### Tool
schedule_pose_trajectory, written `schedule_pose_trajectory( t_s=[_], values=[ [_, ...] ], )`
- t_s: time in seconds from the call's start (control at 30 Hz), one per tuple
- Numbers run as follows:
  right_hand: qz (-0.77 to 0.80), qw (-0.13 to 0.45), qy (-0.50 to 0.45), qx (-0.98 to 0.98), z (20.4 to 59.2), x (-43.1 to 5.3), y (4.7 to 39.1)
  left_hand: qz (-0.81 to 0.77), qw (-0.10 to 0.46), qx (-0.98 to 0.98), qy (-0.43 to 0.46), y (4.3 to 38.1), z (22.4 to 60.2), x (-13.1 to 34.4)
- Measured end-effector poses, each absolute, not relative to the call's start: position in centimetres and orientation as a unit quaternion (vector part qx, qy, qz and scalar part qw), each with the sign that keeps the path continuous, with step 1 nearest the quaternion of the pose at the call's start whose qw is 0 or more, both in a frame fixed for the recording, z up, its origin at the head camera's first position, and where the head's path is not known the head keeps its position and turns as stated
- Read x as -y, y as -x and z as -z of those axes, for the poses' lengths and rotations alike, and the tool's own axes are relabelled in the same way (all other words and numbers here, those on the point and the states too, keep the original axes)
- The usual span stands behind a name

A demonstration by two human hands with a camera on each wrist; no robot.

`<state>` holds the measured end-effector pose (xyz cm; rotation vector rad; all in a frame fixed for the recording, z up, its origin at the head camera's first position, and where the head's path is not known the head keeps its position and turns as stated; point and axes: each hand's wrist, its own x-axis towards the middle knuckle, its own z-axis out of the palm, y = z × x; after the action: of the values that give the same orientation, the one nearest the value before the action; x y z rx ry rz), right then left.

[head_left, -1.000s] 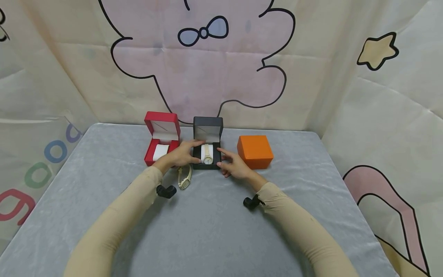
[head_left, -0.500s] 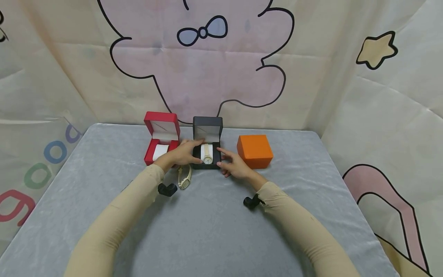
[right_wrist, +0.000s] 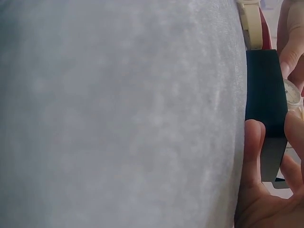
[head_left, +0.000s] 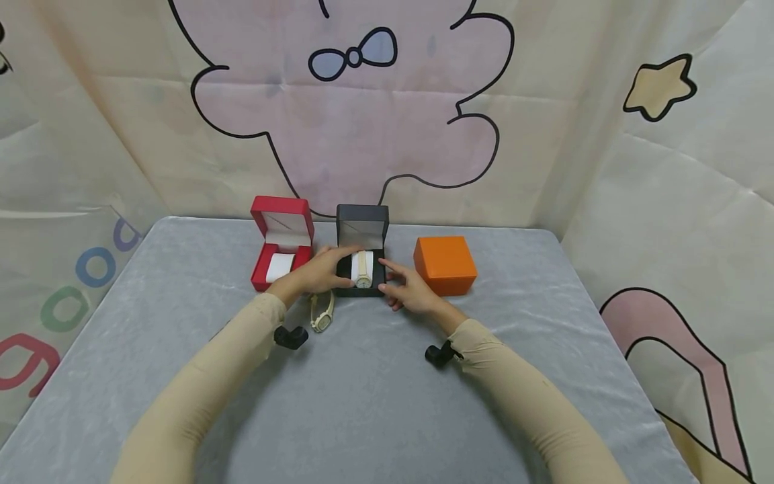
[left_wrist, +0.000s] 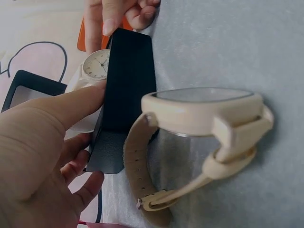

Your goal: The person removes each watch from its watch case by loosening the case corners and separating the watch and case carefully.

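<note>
A black watch box [head_left: 361, 292] stands with its lid up, near the back of the table. Inside it, a cream-strapped wristwatch [head_left: 363, 270] sits on a white cushion. My left hand [head_left: 317, 271] holds the box's left side; its thumb [left_wrist: 78, 105] reaches over the rim to the cushion beside the dial, while several fingers lie along the outside. From the other side my right hand [head_left: 412, 289] grips the front right corner, one finger [right_wrist: 254, 137] on the front face. A second cream wristwatch [head_left: 322, 316] lies on the cloth just in front, below my left hand.
Left of the black box stands an open red watch box [head_left: 261, 272] with a white cushion. An orange box [head_left: 446, 266] sits to the right behind my right hand. Grey cloth [head_left: 375, 390] covers the table; a printed curtain [head_left: 417, 141] hangs behind it.
In the black box the wristwatch's dial has tipped and shifted slightly toward the front. Both hands stay in nearly the same places.
</note>
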<state>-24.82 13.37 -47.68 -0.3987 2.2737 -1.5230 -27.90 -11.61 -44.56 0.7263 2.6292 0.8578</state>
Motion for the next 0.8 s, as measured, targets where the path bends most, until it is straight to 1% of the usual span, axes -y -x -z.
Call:
schedule_pose_trajectory(
  t_s=[0.23, 0.47, 0.8],
  values=[
    [0.533, 0.185, 0.136, -0.814, 47.60, -13.33, 24.84, -0.292, 0.121, -0.909, -0.271, 27.74, 44.73, 11.64],
    [0.532, 0.186, 0.137, -0.815, 47.73, -13.30, 24.88, -0.316, 0.110, -0.902, -0.272, 27.45, 44.58, 11.62],
    [0.531, 0.181, 0.139, -0.816, 47.84, -13.30, 24.90, -0.299, 0.084, -0.903, -0.295, 27.10, 44.88, 11.61]
  ],
)
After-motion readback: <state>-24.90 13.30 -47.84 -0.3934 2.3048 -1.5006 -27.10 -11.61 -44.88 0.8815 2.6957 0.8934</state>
